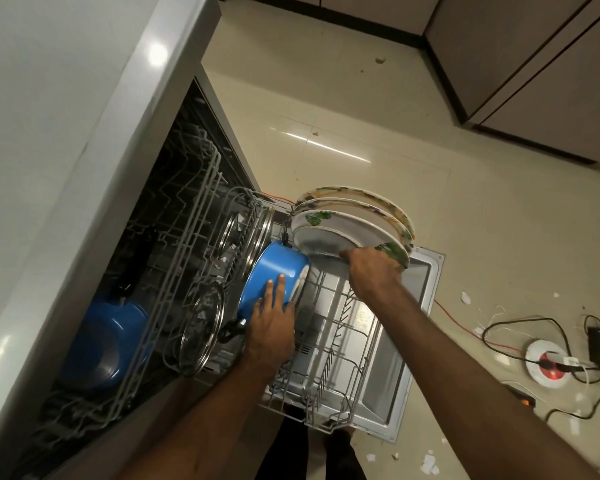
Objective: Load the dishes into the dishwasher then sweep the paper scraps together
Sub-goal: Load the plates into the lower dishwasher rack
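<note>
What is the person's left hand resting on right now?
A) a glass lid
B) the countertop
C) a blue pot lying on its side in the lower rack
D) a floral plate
C: the left hand lies flat on the blue pot tipped on its side in the lower rack, while the right hand holds a floral plate.

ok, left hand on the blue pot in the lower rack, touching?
Touching. The head view shows the left hand laid flat on the blue pot's side, fingers spread on it, no gap.
</note>
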